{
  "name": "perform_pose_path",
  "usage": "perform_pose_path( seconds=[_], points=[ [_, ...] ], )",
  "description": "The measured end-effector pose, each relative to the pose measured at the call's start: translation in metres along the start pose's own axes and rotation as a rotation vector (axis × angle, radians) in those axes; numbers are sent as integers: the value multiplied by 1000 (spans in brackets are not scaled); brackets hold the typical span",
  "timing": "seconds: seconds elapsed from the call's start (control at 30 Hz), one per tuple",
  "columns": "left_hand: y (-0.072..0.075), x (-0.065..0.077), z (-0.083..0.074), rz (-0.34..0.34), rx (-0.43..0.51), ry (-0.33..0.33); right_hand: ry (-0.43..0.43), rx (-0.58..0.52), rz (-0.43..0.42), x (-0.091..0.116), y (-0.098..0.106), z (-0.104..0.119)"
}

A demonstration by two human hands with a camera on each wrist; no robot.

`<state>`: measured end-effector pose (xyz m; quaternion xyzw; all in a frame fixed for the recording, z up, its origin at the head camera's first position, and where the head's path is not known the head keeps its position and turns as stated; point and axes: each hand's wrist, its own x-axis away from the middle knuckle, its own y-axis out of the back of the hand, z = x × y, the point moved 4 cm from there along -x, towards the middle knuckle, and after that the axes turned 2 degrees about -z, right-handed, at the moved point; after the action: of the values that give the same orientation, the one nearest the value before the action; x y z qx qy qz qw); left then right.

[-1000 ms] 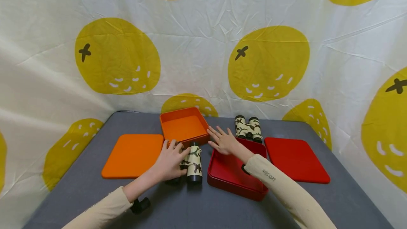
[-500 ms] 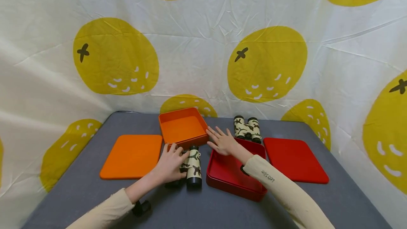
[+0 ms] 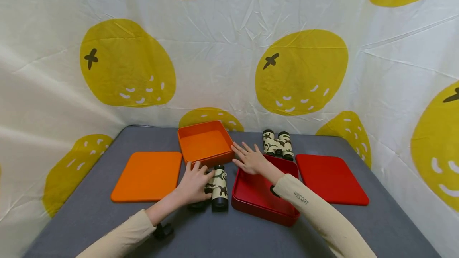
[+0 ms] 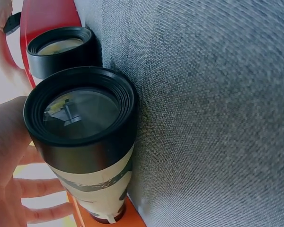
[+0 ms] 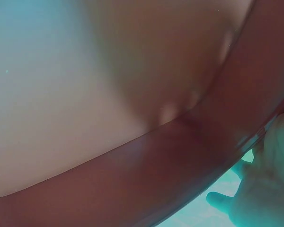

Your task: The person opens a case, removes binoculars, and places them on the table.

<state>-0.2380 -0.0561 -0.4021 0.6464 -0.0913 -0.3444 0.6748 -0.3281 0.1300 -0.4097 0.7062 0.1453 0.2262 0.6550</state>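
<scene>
In the head view my left hand [image 3: 193,182] lies over the left barrel of a pair of camouflage binoculars [image 3: 219,186], fingers bent over its far part and thumb at the near side. The left wrist view shows the black front lens [image 4: 80,116] close up, fingers behind the barrel, binoculars down on the grey cloth. My right hand [image 3: 252,159] is spread above the far left corner of the red box [image 3: 265,214], fingertips right at the edge of the orange box [image 3: 208,144]. The right wrist view is filled by the box's reddish wall [image 5: 146,165].
A second pair of camouflage binoculars [image 3: 277,144] stands behind the red box. Flat on the table [image 3: 201,238] lie an orange lid [image 3: 147,176] at left and a red lid [image 3: 331,179] at right. A lemon-print curtain [image 3: 215,59] encloses the back and sides.
The binoculars under my left hand have shifted slightly toward me and to the right, with the left forearm. My right hand keeps its place over the red box.
</scene>
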Motion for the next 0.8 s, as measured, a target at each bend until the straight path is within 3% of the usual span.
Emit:
perform_pose_path(
  seconds=[0.27, 0.5, 0.8],
  points=[
    [-4, 0, -1, 57, -1, 26, -1, -2, 8, 2, 2, 1],
    [-3, 0, -1, 71, 39, 26, -7, -118, 55, 7, 5, -2],
    [-5, 0, 3, 108, 77, 40, 29, -204, 84, 32, 12, 0]
  ],
)
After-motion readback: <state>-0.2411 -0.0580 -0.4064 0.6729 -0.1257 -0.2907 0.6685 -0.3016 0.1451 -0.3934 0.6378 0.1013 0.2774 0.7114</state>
